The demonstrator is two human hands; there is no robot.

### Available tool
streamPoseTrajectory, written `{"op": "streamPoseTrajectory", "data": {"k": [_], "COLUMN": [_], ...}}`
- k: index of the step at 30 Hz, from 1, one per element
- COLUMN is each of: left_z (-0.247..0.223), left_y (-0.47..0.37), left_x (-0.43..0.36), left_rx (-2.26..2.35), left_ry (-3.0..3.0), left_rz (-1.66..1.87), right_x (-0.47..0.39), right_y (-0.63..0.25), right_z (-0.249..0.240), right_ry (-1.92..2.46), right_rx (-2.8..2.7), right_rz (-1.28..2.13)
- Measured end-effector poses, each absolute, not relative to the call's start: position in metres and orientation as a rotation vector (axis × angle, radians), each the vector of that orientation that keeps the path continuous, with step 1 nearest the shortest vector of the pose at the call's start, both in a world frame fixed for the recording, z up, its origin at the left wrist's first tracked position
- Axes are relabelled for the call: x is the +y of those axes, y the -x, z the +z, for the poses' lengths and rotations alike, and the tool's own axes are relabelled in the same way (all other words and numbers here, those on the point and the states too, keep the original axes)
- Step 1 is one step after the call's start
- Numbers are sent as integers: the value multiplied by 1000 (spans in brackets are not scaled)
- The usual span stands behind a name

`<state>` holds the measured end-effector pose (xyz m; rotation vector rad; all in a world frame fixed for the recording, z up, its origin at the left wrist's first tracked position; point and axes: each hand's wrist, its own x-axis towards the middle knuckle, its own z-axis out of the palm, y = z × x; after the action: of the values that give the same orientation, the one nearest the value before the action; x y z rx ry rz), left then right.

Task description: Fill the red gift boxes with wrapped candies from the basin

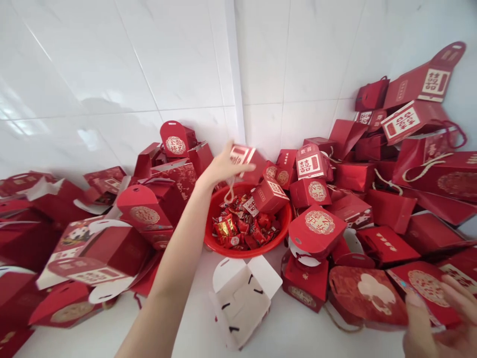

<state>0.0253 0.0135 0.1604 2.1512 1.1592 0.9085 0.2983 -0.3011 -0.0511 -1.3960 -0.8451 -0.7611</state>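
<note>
My left hand [231, 166] reaches over the red bowl and is closed on a small red gift box [255, 171] with a white printed label; a thin cord hangs beneath it. Below sits the red plastic bowl [208, 243], filled with wrapped candies [242, 228]. Another small red box [271, 195] rests on the candies. In front of the bowl an opened box [244, 298] shows its white inside with black slots. At the lower right my right hand [441, 318], partly cut off, has thumb and fingers apart beside a red box with a gold medallion [425, 286].
Red gift boxes crowd both sides, heaped at the left [108, 248] and stacked higher at the right [387, 199]. Some have rope handles. A white tiled wall [186, 59] rises behind the white tabletop [201, 328].
</note>
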Motion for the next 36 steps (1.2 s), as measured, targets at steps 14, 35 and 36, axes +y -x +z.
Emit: {"op": "streamPoseTrajectory", "data": {"k": [14,35,36], "left_z": [184,74,70], "left_y": [-136,69,72], "left_x": [18,-106,-114], "left_rx": [265,655,678], "left_ry": [-2518,-2357,-2351], "left_rz": [832,338,326], "right_x": [-272,-286,-283], "right_y": [-270,-200,-191], "right_z": [-44,-20,-18], "right_ry": [1313,1104,1061], "right_rx": [-1011,-1571,-1660], "right_rz": [-545,-138,-99]}}
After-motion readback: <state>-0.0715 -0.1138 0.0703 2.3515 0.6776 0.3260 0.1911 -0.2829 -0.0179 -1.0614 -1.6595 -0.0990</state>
